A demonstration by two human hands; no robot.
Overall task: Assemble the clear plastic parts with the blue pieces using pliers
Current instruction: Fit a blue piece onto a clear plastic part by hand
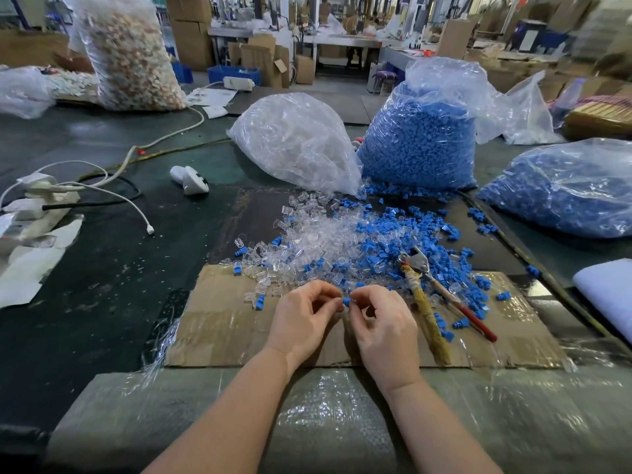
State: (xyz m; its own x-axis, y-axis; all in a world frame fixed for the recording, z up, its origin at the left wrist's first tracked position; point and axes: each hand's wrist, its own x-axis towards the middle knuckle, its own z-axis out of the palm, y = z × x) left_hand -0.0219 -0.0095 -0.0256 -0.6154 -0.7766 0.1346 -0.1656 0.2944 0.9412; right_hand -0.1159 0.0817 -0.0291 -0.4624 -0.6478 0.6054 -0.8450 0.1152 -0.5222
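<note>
A small blue piece [346, 301] is pinched between the fingertips of the right hand [383, 331] and the left hand [302, 316], both grips curled and pressed together over it at the near middle of the cardboard sheet [219, 333]. Whether a clear part is also held in the left grip cannot be told; it would be nearly invisible there. The piece is judged to be very light, stiff moulded plastic, smooth enough to slip, so it is best taken by its broader sides with the fingertips only.

Just right of the grip, the pliers [434, 295] are lying untouched on the cardboard, metal jaws toward the pile, one handle wrapped in yellowish tape and the other sleeved in red. They are judged to be the only heavy, rigid item within reach, to be taken by both handles.

Just beyond the grip, a loose heap of clear plastic parts [321, 239] is spread, glossy and thin-walled, mixed on its right with scattered blue pieces [393, 230]. The clear shells are judged brittle under hard squeezing.

Farther off, a bag of clear parts [294, 138] and two bags of blue pieces [419, 145] [567, 189] are resting on the dark green surface [102, 268], all in thin crinkled film.
</note>
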